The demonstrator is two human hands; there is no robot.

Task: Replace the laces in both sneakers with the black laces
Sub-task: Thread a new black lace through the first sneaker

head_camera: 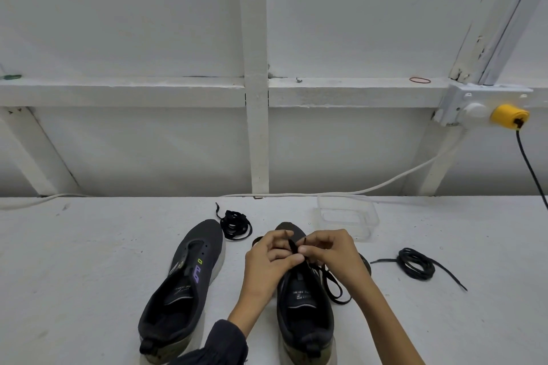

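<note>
Two dark grey sneakers stand toes-away on the white table. The left sneaker (pixel 189 272) has bare eyelets and no lace. Over the right sneaker (pixel 305 305), my left hand (pixel 271 261) and my right hand (pixel 332 252) meet at the eyelet area, each pinching a flat black lace (pixel 333 283) whose loose loop trails to the shoe's right. A bundled black lace (pixel 235 224) lies beyond the left sneaker's toe. A coiled round black lace (pixel 416 264) lies to the right.
A clear plastic container (pixel 348 216) stands behind the right sneaker. A white cable (pixel 385 184) runs along the table's back edge to a wall socket with a yellow plug (pixel 508 115). A white framed wall stands behind.
</note>
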